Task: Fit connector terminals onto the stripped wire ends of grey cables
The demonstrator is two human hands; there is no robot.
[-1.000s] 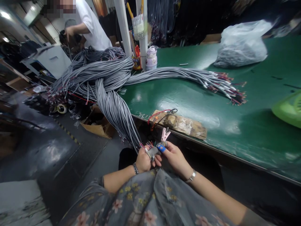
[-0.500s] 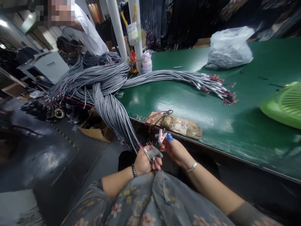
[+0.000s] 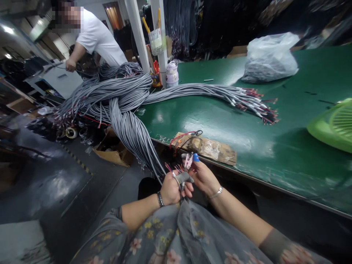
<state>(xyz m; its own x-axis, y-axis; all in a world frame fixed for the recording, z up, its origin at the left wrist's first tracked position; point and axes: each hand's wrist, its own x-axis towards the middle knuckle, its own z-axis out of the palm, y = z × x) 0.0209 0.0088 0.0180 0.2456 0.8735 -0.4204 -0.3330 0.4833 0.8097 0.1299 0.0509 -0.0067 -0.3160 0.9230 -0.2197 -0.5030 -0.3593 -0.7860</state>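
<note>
At the near edge of the green table point(image 3: 233, 124), the person's left hand point(image 3: 171, 187) is closed around a grey cable end point(image 3: 182, 185), its thumb in a grey covering, with thin coloured wires point(image 3: 178, 168) fanning out above the fist. Just to the right, the right hand point(image 3: 205, 178), its thumb tipped in blue, pinches a pink clip point(image 3: 188, 161); the clip sits close beside the wires, though whether it touches them cannot be told. On the left, a thick bundle of grey cables point(image 3: 132, 126) hangs over the table edge and slopes down towards the left hand. Beyond the right hand, a wooden board point(image 3: 214, 149) lies along the near edge, red and black leads point(image 3: 189, 134) at its left end. At the far left, a co-worker in a white shirt point(image 3: 100, 36) stands behind the heaped cables.
</note>
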